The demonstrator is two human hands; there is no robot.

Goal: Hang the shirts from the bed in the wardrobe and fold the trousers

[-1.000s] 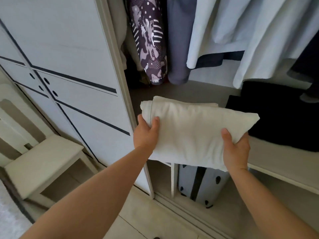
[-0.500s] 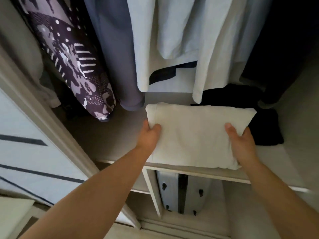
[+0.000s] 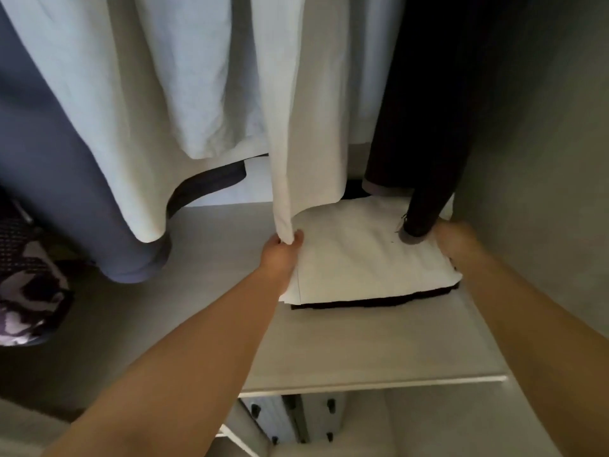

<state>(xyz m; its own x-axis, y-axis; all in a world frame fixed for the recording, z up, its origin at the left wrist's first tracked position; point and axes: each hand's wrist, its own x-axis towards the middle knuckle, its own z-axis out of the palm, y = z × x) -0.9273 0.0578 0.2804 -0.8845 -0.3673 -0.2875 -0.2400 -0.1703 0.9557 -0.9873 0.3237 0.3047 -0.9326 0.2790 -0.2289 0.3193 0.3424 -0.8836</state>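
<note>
So basically the whole view is the inside of a grey-walled wardrobe (image 3: 543, 159). Biggest thing in it is a row of pale blue hanging shirts (image 3: 148, 94) from 10 to 12 o'clock, with a long cream-white hanging garment (image 3: 296, 110) right beside them at 12. Its hem drapes down onto the left hand (image 3: 281, 255). A slate-blue hanging garment (image 3: 43, 192) fills 9 o'clock and a black hanging garment (image 3: 428, 110) sits at 1 o'clock, one dark sleeve end dangling onto the pile below. The pale wood-grain shelf (image 3: 362, 344) runs across from 8 to 4 o'clock. At 8 o'clock there's a purple and white patterned fabric bundle (image 3: 29, 291), cut off by the frame edge. Now the task bit: the folded cream-white trousers (image 3: 362, 258) lie flat just off centre toward 4 o'clock, stacked on a folded black garment (image 3: 379, 303) on that shelf, near the wardrobe's right wall. Under the shelf at 6 o'clock is a white box with dark spots (image 3: 316, 417). The left hand is at the trousers' left edge, fingers curled onto it, so gripping. The right hand (image 3: 454, 240) is at the far right edge but blurred and half behind the sleeve, so I can't tell its grip.
</note>
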